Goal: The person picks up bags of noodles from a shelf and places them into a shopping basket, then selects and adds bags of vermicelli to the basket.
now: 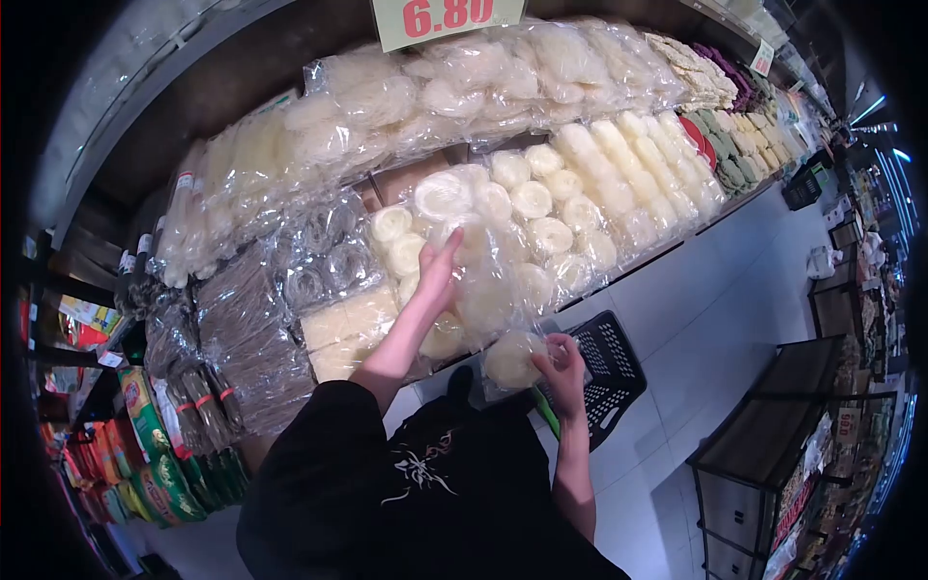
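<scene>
A clear plastic pack of pale dried noodle nests hangs in front of me, tilted over the shelf display. My left hand is closed on its upper part, the thumb lying over the film. Lower down, my right hand pinches the edge of a round noodle nest in clear film, which overlaps the pack's bottom end in this view. Behind my left hand lie more bagged round nests. Just beyond my right hand stands a black shopping basket with a green handle.
Bagged vermicelli fills the upper shelf under a price sign. Dark noodle bundles and pale square noodle blocks lie to the left. Tiled floor runs along the right, with a dark display stand across the aisle.
</scene>
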`<control>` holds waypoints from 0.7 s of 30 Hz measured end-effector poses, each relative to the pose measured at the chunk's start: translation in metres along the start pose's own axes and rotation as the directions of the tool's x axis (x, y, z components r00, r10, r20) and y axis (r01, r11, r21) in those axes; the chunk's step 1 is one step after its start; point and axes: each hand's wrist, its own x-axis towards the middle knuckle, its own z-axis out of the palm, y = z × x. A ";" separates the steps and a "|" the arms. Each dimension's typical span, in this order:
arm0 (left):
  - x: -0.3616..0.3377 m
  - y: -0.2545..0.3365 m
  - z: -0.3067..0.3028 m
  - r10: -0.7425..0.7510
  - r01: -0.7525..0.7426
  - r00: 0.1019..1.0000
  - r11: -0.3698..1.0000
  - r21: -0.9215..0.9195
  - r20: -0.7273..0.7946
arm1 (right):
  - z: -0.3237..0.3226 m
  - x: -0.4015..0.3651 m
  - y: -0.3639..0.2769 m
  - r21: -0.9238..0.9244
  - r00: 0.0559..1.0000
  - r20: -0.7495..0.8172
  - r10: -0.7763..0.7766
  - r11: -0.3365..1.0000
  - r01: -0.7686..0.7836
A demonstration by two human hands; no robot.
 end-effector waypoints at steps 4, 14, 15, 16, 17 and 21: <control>0.045 0.015 -0.028 0.068 -0.036 0.986 0.978 0.208 -0.150 | 0.036 0.061 0.041 0.052 0.992 -0.120 0.034 0.998 -0.028; 0.093 -0.019 -0.037 0.480 -0.226 0.867 0.618 0.753 -0.134 | 0.064 0.060 0.073 -0.211 0.901 -0.383 -0.203 0.969 0.129; 0.091 -0.019 -0.035 0.508 -0.226 0.851 0.585 0.779 -0.135 | 0.065 0.057 0.065 -0.236 0.923 -0.349 -0.162 0.968 0.081; 0.088 -0.019 -0.034 0.536 -0.225 0.833 0.551 0.804 -0.135 | 0.064 0.051 0.061 -0.232 0.922 -0.356 -0.151 0.970 0.069; 0.083 -0.019 -0.033 0.529 -0.217 0.838 0.547 0.808 -0.133 | 0.063 0.047 0.057 -0.231 0.926 -0.333 -0.180 0.967 0.105; 0.033 -0.021 -0.026 0.636 -0.379 0.736 0.099 0.920 0.234 | 0.027 0.010 0.069 -0.214 0.916 -0.335 -0.221 0.965 0.154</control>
